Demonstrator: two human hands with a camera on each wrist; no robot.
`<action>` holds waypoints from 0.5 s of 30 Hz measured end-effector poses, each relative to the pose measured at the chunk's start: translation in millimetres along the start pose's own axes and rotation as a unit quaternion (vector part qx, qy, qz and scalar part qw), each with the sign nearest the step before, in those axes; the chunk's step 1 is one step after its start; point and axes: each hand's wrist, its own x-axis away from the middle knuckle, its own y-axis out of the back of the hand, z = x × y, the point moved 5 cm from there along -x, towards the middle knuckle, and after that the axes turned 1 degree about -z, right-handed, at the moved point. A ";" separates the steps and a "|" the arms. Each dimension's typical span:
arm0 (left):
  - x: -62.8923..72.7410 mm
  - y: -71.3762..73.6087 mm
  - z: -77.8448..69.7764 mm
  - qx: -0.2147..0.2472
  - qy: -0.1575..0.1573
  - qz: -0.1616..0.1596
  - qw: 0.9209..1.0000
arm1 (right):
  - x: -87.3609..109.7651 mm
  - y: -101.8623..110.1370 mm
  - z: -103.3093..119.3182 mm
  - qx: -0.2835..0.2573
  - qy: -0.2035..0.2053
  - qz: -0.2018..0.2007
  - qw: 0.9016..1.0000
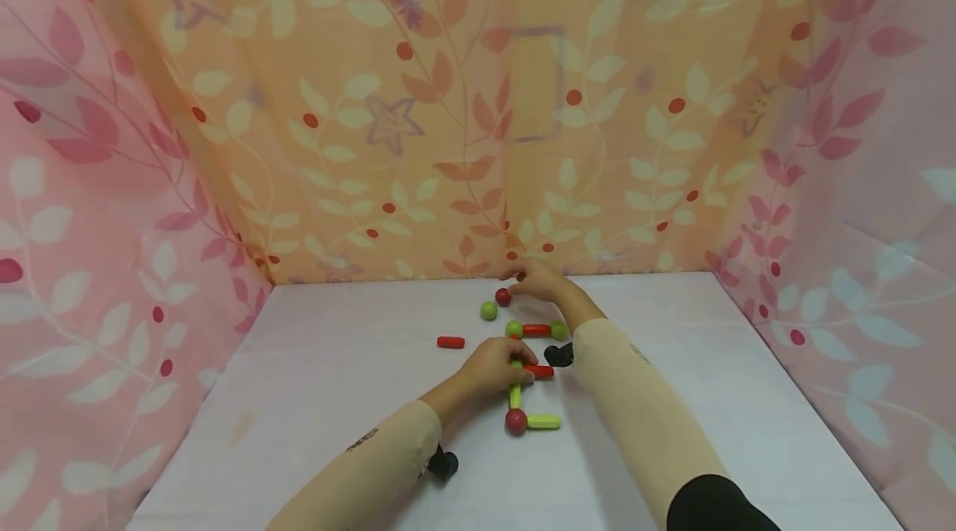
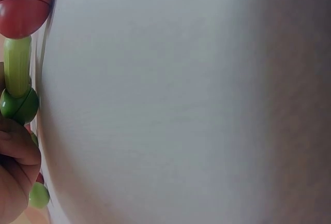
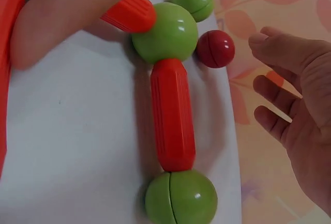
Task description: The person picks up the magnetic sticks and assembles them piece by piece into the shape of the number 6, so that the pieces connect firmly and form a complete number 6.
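My left hand (image 1: 489, 367) grips the middle of a ball-and-rod construction, its fingers and thumb around a green ball (image 2: 19, 105). Red rods (image 1: 541, 371) and a yellow-green rod (image 2: 17, 66) run from that ball. A red ball (image 1: 516, 421) with another yellow-green rod (image 1: 543, 422) forms the near end. At the far end, a red rod (image 3: 173, 115) joins two light green balls (image 3: 165, 32). My right hand (image 3: 302, 100) is beyond them, fingers apart and loosely bent, holding nothing. Closest to it lies a loose red ball (image 3: 215, 49), with a gap between them.
A loose light green ball (image 1: 489, 310) lies beside the loose red ball. To the left lies a separate red rod (image 1: 451, 342). The white table (image 1: 314, 398) ends at a patterned cloth wall (image 1: 448, 141) behind, with more cloth at both sides.
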 end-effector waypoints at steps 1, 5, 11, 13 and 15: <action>0.2 -0.3 -0.1 0.001 0.000 -0.001 1.000 | -0.9 -2.9 -1.4 -0.002 -0.007 0.003 1.000; 2.1 0.0 -1.5 -0.004 0.000 -0.002 1.000 | -2.5 -9.8 -3.5 -0.013 -0.031 0.016 0.999; 2.1 1.1 -2.4 -0.007 -0.005 -0.003 1.000 | -4.0 -16.1 -1.7 -0.019 -0.016 0.035 0.999; 1.2 0.9 -1.6 -0.008 -0.006 -0.003 1.000 | -3.5 -17.4 -0.2 -0.020 -0.010 0.037 0.999; 0.5 0.9 -1.1 -0.012 -0.008 -0.003 1.000 | -3.7 -18.4 0.6 -0.019 -0.009 0.036 0.999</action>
